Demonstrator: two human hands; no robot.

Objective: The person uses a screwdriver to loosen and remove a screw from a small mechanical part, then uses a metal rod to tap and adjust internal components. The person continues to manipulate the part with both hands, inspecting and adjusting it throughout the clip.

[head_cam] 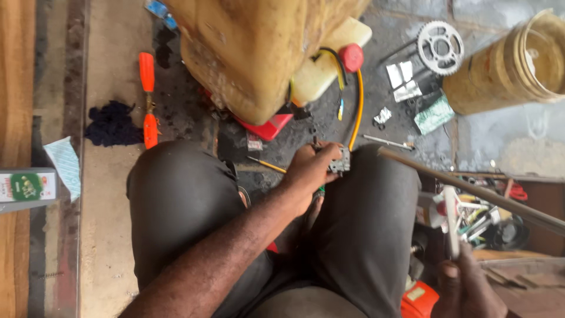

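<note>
Looking down: a large tan, grime-stained machine body just beyond the left hand, with a cream tank and its red cap beside. Farther right of both hands, a yellowish ribbed bucket lying tilted on the concrete floor. Dark-trousered knees directly under the left hand. Running across above the right hand, a long grey rod. Well left of the left hand, a dark blue rag and an orange-handled tool. Up beyond the right hand, a toothed sprocket among scraps of foil. Curving down toward the left hand, a yellow hose. Left hand curled tight, fingers clamped round a small grey metal part, held over the right knee. Right hand low at the frame's edge, closed around a thin white rod pointing upward, near a clutter of tools.
</note>
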